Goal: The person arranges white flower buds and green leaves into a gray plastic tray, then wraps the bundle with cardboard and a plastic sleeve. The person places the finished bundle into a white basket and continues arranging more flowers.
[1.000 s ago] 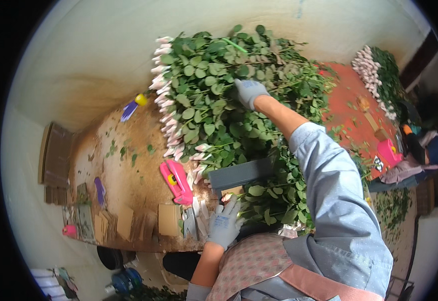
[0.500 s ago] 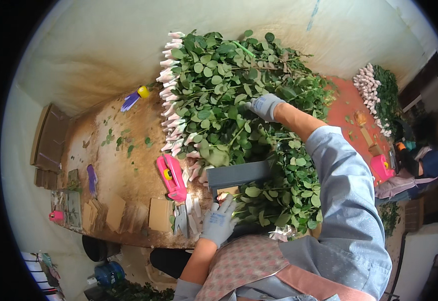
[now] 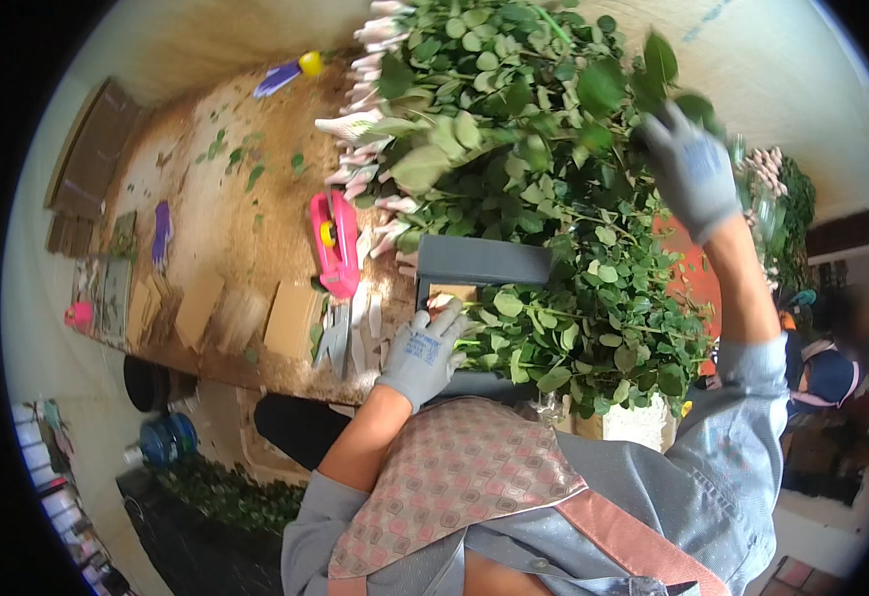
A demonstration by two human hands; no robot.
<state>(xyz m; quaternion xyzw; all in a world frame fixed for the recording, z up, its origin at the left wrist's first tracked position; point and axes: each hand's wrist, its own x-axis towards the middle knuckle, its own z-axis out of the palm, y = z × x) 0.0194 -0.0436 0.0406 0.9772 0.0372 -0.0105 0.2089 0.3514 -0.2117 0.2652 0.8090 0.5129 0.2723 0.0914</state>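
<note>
My right hand (image 3: 691, 174), in a grey glove, is raised at the upper right and closed on the leafy stem of a rose. That rose's bud, in a white net sleeve (image 3: 353, 126), points left above the pile and is blurred. Under it lies a wide pile of leafy roses (image 3: 514, 179), their sleeved buds lined up at the left. My left hand (image 3: 422, 353), gloved too, is closed at a pale reddish rose bud (image 3: 441, 301) by a dark grey box-like holder (image 3: 484, 260). Its fingertips are partly hidden. Leafy stems (image 3: 544, 333) run right from there.
Left of the holder are a pink tape dispenser (image 3: 335, 243), scissors (image 3: 335, 338) and cardboard pieces (image 3: 293, 318). Purple gloves (image 3: 277, 79) lie farther off, with loose leaves (image 3: 240, 157) between. Another person (image 3: 832, 372) is at the far right, near more sleeved roses (image 3: 767, 171).
My right hand has risen from the pile toward the upper right, lifting a rose by its stem. My left hand stays at the holder. The whole view has shifted.
</note>
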